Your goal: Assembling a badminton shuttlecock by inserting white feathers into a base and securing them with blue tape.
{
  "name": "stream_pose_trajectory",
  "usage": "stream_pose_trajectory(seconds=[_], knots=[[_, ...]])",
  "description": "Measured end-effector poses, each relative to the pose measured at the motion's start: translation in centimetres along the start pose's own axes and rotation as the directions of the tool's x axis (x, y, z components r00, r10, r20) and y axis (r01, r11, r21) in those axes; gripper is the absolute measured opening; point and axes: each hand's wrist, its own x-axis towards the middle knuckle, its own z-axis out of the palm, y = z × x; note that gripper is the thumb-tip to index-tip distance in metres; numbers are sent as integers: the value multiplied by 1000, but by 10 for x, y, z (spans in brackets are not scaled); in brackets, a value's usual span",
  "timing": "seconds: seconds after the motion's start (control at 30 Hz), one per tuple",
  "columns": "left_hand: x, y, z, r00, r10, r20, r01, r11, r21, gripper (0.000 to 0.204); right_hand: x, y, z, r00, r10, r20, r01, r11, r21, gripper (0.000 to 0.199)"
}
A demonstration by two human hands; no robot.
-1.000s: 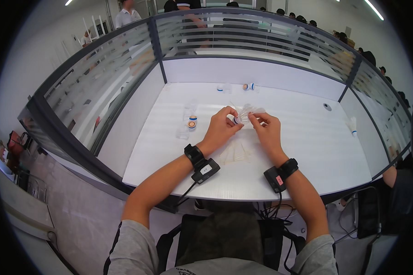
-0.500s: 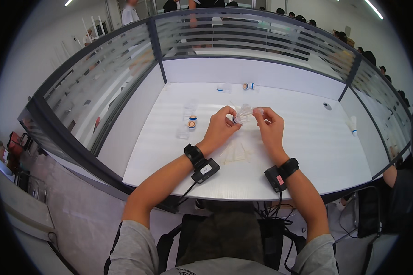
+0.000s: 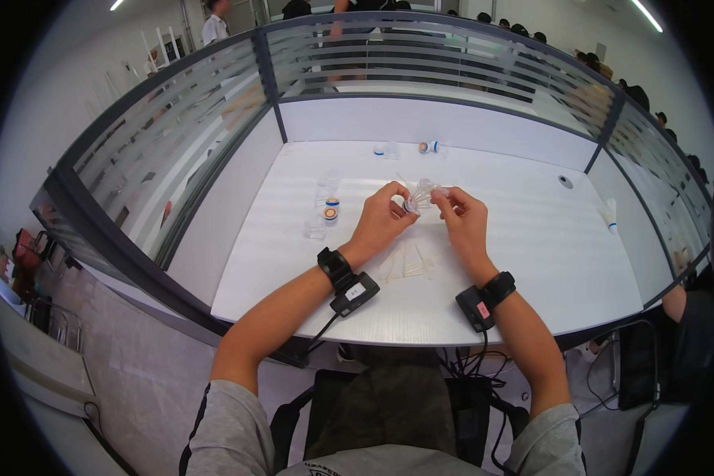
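White labels (image 3: 355, 291) on black wrist devices

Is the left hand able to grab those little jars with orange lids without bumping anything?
Probably yes. The left hand sits just right of the orange-lidded jars, with bare white table between them. But it already holds a small clear vial.

Left hand: your left hand (image 3: 385, 218) has drawn a little back toward you and now pinches the cap end of the small clear vial (image 3: 420, 196), which it held further up a second ago.
Right hand: your right hand (image 3: 462, 218) has lifted slightly and closed in, its fingertips now at the vial's other end.
Vial: it has come up off the counter (image 3: 531, 262) between both hands, tilted more sideways than before.
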Motion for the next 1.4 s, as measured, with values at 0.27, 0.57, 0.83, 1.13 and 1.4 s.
stream_pose_trajectory(seconds=[0.27,0.57,0.83,1.13,1.4], knots=[[0,-2,-2,1000,-10,-20,10,1000,28,28,-1,-5,3,998,-23,-53,19,997,-69,25],[0,0,-3,999,-22,-31,23,999,33,29,1,6,6,994,-91,-62,88,995,-40,20],[0,0,-2,998,-55,-9,55,998,23,31,-1,0,5,956,-283,-75,268,949,-169,13],[2,-2,-1,996,-85,7,85,996,-40,30,-1,-2,4,931,-359,-64,336,913,-230,9],[1,-1,-1,995,-94,20,95,994,-58,30,-1,-1,4,939,-338,-56,320,923,-213,9]])
